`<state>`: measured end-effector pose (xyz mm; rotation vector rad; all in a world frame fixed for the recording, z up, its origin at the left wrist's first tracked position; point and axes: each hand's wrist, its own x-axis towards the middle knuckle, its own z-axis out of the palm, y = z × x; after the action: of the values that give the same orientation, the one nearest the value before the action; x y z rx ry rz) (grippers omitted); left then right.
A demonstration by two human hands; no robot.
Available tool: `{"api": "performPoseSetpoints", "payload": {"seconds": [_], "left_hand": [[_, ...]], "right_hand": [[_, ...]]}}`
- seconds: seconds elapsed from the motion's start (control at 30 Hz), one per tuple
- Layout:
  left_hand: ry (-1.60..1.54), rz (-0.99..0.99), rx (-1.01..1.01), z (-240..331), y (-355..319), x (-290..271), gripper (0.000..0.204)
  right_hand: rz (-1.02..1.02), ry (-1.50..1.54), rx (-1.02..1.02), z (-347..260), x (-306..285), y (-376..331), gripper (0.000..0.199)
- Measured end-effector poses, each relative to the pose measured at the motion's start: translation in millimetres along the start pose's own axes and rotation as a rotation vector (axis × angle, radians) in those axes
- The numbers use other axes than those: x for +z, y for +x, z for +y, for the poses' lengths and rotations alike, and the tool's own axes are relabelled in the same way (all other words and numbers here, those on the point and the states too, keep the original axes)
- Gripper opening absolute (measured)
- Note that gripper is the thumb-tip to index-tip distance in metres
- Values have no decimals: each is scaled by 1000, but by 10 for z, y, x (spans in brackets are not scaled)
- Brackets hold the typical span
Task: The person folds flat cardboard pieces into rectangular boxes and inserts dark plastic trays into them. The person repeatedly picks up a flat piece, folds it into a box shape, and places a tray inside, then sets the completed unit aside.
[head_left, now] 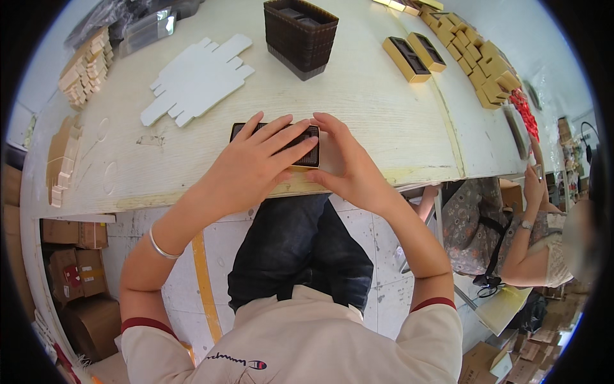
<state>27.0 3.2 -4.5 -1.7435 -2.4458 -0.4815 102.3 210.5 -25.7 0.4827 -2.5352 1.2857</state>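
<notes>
A small gold box [299,168] with a dark brown plastic tray [313,155] in it lies on the table near its front edge. My left hand [252,160] rests flat over the tray, its fingers stretched out and spread across the top; it hides most of the tray's middle. At the box's right end is my right hand [348,163], with the thumb at the near corner and the fingers at the far corner, gripping that end between them. Beyond my hands stands a tall stack of dark brown trays [300,41].
A flat white carton blank [201,80] lies at the back left. Folded card pieces [64,160] stand along the left edge. Two gold boxes with dark trays [409,59] sit back right, beside a pile of gold boxes [476,61]. Another person [527,211] works at the right.
</notes>
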Motion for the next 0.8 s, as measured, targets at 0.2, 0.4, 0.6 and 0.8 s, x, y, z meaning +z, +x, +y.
{"api": "performPoseSetpoints", "payload": {"seconds": [0.2,0.4,0.6,0.8], "left_hand": [[144,-50,-5,-28,-4,15,56],[238,12,-79,27,29,75,56],[119,71,-108,28,49,58,62],[63,61,-91,-31,28,41,69]], "right_hand": [[-20,21,-14,-18,-48,94,80],[16,-57,-79,35,-58,117,67],[199,-387,-255,-6,101,-42,29],[304,-557,-430,49,108,-12,26]]}}
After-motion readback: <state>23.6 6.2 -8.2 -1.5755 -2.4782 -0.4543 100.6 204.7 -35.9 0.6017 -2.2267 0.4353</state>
